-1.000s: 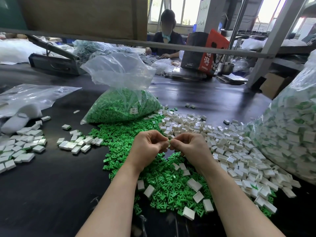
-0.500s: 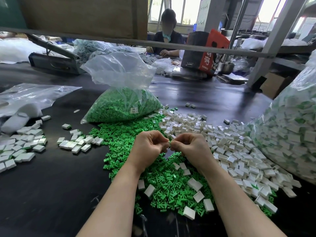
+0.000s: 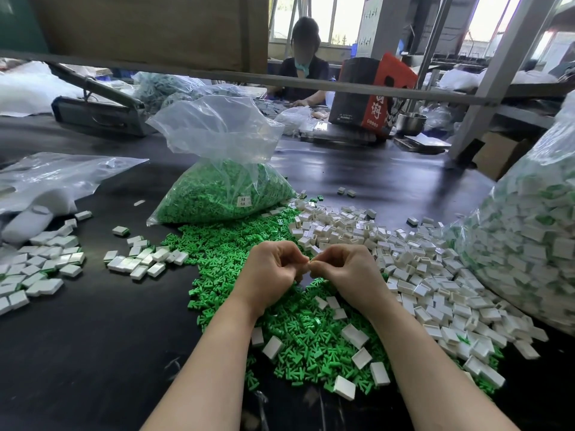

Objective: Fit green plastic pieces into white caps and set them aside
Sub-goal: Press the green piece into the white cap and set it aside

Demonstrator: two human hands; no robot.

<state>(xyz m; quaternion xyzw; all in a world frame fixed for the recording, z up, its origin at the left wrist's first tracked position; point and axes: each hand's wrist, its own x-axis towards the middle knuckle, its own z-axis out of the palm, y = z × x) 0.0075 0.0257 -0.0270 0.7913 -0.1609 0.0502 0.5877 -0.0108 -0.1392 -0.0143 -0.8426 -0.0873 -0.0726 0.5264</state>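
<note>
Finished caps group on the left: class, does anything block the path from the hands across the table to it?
Nothing visible does. Both hands, left and right, meet over the green pieces; bare dark table leads to the finished caps.

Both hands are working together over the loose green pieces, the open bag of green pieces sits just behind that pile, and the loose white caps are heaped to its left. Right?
Not quite. In the head view the loose white caps are heaped right of the green pile, not left. The rest holds: left hand and right hand meet over it, the open bag behind.
</note>
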